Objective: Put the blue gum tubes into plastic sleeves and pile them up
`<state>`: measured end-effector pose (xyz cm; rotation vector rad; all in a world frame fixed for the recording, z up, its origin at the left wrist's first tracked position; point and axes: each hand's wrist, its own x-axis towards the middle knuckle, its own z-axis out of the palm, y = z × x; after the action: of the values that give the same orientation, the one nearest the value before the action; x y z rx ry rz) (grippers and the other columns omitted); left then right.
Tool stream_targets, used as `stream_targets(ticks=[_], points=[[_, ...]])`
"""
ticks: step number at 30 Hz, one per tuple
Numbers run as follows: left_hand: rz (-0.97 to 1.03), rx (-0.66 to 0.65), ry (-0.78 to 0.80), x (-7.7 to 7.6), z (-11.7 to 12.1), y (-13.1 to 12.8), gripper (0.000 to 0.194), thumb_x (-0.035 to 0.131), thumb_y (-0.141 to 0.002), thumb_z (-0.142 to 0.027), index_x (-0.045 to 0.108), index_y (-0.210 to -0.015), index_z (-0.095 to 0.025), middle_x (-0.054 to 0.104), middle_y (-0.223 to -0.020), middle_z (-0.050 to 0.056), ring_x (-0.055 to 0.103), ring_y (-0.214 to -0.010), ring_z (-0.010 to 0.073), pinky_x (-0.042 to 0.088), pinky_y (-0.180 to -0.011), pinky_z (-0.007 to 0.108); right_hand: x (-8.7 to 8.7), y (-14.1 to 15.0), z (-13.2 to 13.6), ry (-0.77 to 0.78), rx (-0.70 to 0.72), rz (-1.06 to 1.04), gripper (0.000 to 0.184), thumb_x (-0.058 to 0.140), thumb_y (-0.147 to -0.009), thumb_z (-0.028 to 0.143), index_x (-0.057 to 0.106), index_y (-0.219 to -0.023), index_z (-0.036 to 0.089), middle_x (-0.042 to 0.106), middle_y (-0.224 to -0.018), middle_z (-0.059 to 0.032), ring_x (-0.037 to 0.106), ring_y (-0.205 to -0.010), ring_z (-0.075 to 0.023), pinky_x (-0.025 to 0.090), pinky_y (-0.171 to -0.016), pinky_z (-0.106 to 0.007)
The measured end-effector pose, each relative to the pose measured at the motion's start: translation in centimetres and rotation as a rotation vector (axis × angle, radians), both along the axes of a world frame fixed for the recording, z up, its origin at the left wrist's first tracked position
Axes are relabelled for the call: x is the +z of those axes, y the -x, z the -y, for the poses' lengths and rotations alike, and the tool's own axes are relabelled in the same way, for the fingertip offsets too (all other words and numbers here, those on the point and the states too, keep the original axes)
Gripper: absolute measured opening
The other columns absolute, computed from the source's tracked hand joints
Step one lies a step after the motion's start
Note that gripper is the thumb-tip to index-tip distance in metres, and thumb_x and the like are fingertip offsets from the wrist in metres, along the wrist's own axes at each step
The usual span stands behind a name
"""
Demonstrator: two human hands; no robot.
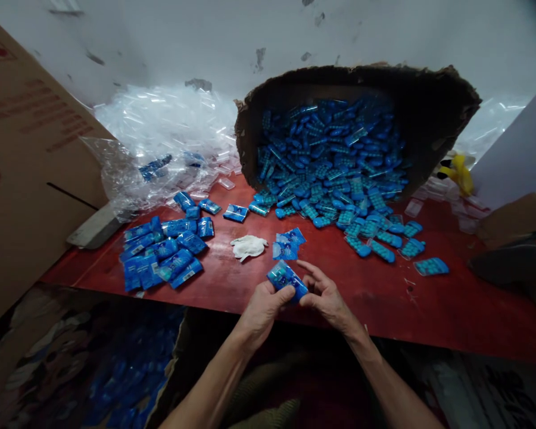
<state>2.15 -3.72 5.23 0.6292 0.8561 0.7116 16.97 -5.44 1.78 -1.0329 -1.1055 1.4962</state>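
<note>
Both hands hold a small blue printed packet [287, 279] over the front of the red table. My left hand [262, 307] grips its left and lower side, the thumb lying on top. At the right edge, my right hand [329, 298] pinches the packet between thumb and fingers, with the index finger raised. Just beyond lie flat blue printed wrappers [288, 244]. A crumpled white cloth or glove [249, 246] rests to their left. Several filled blue packets [174, 250] are piled farther left, and a single packet [236, 213] lies behind the white cloth.
A tipped cardboard box [446, 119] at the back spills many clear cases with blue ends [335, 167] onto the red table [339, 322]. Clear plastic bags [170, 119] fill the back left. A large carton [36, 137] stands left. Below the table, a box contains blue packets [129, 369].
</note>
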Motion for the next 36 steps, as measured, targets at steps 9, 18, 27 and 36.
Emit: stream_targets(ticks=[9, 18, 27, 36], points=[[0.202, -0.024, 0.021, -0.8, 0.2, 0.0, 0.022, 0.067, -0.063, -0.023, 0.065, -0.081, -0.012, 0.066, -0.081, 0.007, 0.059, -0.078, 0.0163, 0.038, -0.083, 0.029, -0.3, -0.4, -0.2, -0.002, 0.010, 0.038, 0.071, 0.075, -0.051, 0.034, 0.047, -0.116, 0.025, 0.039, -0.063, 0.0069, 0.035, -0.054, -0.0072, 0.031, -0.053, -0.020], [0.184, 0.206, 0.070, -1.1, -0.4, 1.5, 0.018, 0.057, -0.073, -0.026, 0.063, -0.082, -0.011, 0.066, -0.078, 0.008, 0.061, -0.079, 0.0187, 0.044, -0.079, 0.032, -1.0, 0.7, -0.7, -0.219, 0.091, 0.364, 0.049, 0.063, -0.068, 0.036, 0.049, -0.114, 0.025, 0.055, -0.090, -0.0002, 0.050, -0.078, -0.0139, 0.041, -0.071, -0.025], [0.225, 0.763, 0.024, 1.8, -5.8, 9.5, 0.036, 0.035, -0.083, -0.036, 0.056, -0.089, -0.007, 0.065, -0.075, 0.013, 0.062, -0.079, 0.0208, 0.050, -0.069, 0.035, -1.7, 0.0, -7.8, -0.369, -0.180, 1.230, 0.021, 0.050, -0.079, 0.029, 0.059, -0.098, 0.024, 0.055, -0.091, -0.0044, 0.050, -0.081, -0.0165, 0.039, -0.070, -0.026], [-0.094, 0.363, 0.097, -3.4, -2.7, 0.4, 0.028, 0.062, -0.067, -0.026, 0.049, -0.089, -0.014, 0.061, -0.065, 0.001, 0.055, -0.046, 0.0088, 0.040, -0.045, 0.019, -1.7, 0.8, -7.5, -0.446, -0.261, 1.461, 0.019, 0.045, -0.083, 0.028, 0.061, -0.076, 0.022, 0.058, -0.079, -0.0049, 0.049, -0.076, -0.0164, 0.036, -0.067, -0.025]])
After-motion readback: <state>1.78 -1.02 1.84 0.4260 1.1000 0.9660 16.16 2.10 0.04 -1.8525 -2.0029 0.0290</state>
